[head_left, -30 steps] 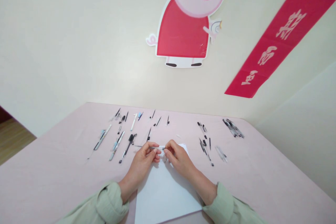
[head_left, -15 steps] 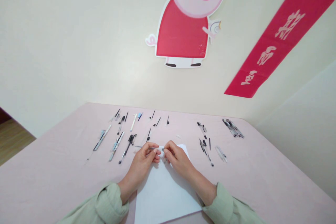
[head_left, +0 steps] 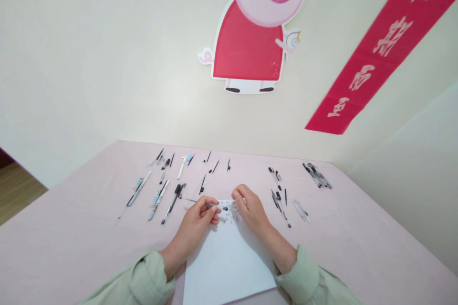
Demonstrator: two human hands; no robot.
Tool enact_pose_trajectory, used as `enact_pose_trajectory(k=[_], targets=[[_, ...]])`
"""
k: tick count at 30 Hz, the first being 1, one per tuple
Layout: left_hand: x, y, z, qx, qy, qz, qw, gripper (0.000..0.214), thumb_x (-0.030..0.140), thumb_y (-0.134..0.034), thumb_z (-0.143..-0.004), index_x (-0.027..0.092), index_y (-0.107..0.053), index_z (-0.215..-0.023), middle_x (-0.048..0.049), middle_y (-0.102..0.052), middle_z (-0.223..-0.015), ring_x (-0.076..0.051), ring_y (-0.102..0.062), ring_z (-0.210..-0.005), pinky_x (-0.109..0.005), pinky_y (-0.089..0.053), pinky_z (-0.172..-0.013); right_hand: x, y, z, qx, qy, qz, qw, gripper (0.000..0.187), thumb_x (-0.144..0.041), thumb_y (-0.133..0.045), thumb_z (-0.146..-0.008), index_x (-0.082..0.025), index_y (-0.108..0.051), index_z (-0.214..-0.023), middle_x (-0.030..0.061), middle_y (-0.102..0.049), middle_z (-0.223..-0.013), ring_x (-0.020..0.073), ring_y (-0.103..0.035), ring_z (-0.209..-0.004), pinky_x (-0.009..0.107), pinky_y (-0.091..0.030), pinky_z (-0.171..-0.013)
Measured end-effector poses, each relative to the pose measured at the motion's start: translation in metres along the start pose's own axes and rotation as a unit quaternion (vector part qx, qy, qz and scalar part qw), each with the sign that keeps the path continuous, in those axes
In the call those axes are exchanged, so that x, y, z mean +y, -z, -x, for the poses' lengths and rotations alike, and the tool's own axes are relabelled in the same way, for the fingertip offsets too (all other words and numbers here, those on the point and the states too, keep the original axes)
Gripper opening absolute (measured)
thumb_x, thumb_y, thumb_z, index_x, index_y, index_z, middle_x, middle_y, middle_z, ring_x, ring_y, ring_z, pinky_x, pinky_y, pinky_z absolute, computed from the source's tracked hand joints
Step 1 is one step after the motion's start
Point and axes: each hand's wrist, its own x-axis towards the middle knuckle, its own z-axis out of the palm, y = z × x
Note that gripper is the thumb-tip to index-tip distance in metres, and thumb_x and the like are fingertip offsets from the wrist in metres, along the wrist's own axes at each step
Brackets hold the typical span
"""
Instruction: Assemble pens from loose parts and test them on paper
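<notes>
My left hand is closed around a thin pen with a clear barrel. Its black end points right, and a thin dark length sticks out on the left. To its right, my right hand is apart from the pen, fingers pinched together; whatever they hold, if anything, is hidden. Both hands are over the far end of a white sheet of paper, where several small dark marks or bits show between them. Left of my left hand lie a black pen with its cap and a white pen.
Pens and pen parts are spread over the pink tablecloth. Black refills lie behind my left hand. On the right are loose pen parts, clear tubes and a bundle of pens. A wall rises behind the table.
My right hand has come away from the pen, moving right and slightly up. The pen's black end now shows, and my left hand still holds it, tilted a little.
</notes>
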Motion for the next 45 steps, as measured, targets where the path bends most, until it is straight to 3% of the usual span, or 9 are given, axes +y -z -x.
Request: enact_pose_trajectory(k=[3, 7, 12, 19, 25, 32, 37, 42, 45], targets=[[-0.001, 0.000, 0.000, 0.001, -0.003, -0.007, 1.000, 0.021, 0.035, -0.066, -0.074, 0.018, -0.060, -0.087, -0.0034, -0.070, -0.077, -0.014, -0.064, -0.063, -0.028, -0.051, -0.062, 0.015, 0.010, -0.007, 0.051, 0.002, 0.108, 0.993, 0.013, -0.018, -0.045, -0.088, -0.020, -0.057, -0.090, 0.0070, -0.058, -0.094, 0.0211, -0.053, -0.089, 0.034, -0.040, -0.080], [-0.004, 0.001, -0.001, -0.006, -0.005, -0.016, 1.000, 0.022, 0.037, -0.064, -0.076, 0.018, -0.060, -0.087, -0.0041, -0.070, -0.078, -0.016, -0.065, -0.066, -0.028, -0.051, -0.062, 0.029, 0.010, -0.009, 0.025, -0.008, 0.182, 0.983, 0.016, -0.014, -0.050, -0.085, -0.021, -0.062, -0.092, 0.0105, -0.059, -0.107, 0.0247, -0.053, -0.101, 0.037, -0.040, -0.086], [-0.003, 0.001, 0.000, -0.004, -0.002, -0.014, 1.000, 0.020, 0.032, -0.063, -0.075, 0.018, -0.059, -0.089, -0.0035, -0.069, -0.079, -0.014, -0.063, -0.064, -0.028, -0.051, -0.063, 0.031, 0.005, -0.007, 0.003, -0.019, 0.208, 0.978, 0.025, -0.008, -0.049, -0.083, -0.021, -0.062, -0.100, 0.0094, -0.062, -0.103, 0.0243, -0.055, -0.098, 0.035, -0.040, -0.083], [0.001, -0.001, 0.002, -0.003, -0.005, -0.004, 1.000, 0.021, 0.028, -0.061, -0.075, 0.019, -0.059, -0.094, -0.0035, -0.069, -0.079, -0.015, -0.063, -0.065, -0.029, -0.050, -0.064, 0.035, 0.005, -0.010, 0.023, -0.022, 0.208, 0.978, 0.023, -0.002, -0.046, -0.078, -0.021, -0.059, -0.085, 0.0076, -0.060, -0.091, 0.0230, -0.053, -0.088, 0.033, -0.038, -0.076], [-0.002, 0.000, 0.000, -0.007, -0.011, -0.014, 1.000, 0.021, 0.028, -0.062, -0.075, 0.020, -0.057, -0.094, -0.0038, -0.070, -0.079, -0.016, -0.065, -0.066, -0.031, -0.052, -0.066, 0.023, 0.002, -0.007, 0.047, -0.006, 0.075, 0.996, 0.012, -0.011, -0.045, -0.082, -0.021, -0.050, -0.088, 0.0032, -0.058, -0.085, 0.0187, -0.052, -0.080, 0.030, -0.040, -0.073], [-0.005, -0.002, 0.000, -0.002, -0.023, 0.009, 1.000, 0.033, 0.032, -0.061, -0.077, 0.020, -0.051, -0.105, -0.0054, -0.067, -0.092, -0.020, -0.067, -0.084, -0.035, -0.055, -0.076, -0.001, -0.019, 0.011, -0.076, -0.011, -0.119, 0.990, 0.010, -0.021, -0.051, -0.085, -0.023, -0.045, -0.093, -0.0046, -0.056, -0.071, 0.0124, -0.053, -0.061, 0.023, -0.038, -0.058], [-0.003, -0.001, 0.001, -0.034, -0.041, -0.020, 0.998, 0.027, 0.032, -0.061, -0.078, 0.019, -0.052, -0.100, -0.0022, -0.066, -0.082, -0.018, -0.066, -0.076, -0.033, -0.052, -0.075, -0.006, -0.024, 0.013, -0.093, -0.015, -0.122, 0.988, 0.008, -0.023, -0.053, -0.086, -0.022, -0.047, -0.091, -0.0065, -0.054, -0.061, 0.0121, -0.052, -0.054, 0.022, -0.035, -0.053], [-0.008, 0.002, -0.001, -0.036, -0.051, -0.030, 0.998, 0.020, 0.030, -0.061, -0.078, 0.018, -0.055, -0.093, -0.0025, -0.066, -0.083, -0.017, -0.065, -0.075, -0.031, -0.051, -0.072, -0.010, -0.019, 0.014, -0.127, 0.001, -0.143, 0.982, 0.006, -0.027, -0.050, -0.090, -0.021, -0.053, -0.090, -0.0020, -0.065, -0.072, 0.0123, -0.058, -0.062, 0.022, -0.039, -0.058], [-0.011, 0.002, -0.002, -0.030, -0.053, -0.023, 0.998, 0.024, 0.030, -0.060, -0.079, 0.018, -0.055, -0.099, -0.0021, -0.065, -0.083, -0.016, -0.063, -0.072, -0.031, -0.052, -0.069, -0.011, -0.016, 0.012, -0.104, 0.005, -0.134, 0.986, 0.013, -0.030, -0.049, -0.091, -0.021, -0.057, -0.085, -0.0014, -0.063, -0.070, 0.0123, -0.056, -0.062, 0.023, -0.039, -0.059]])
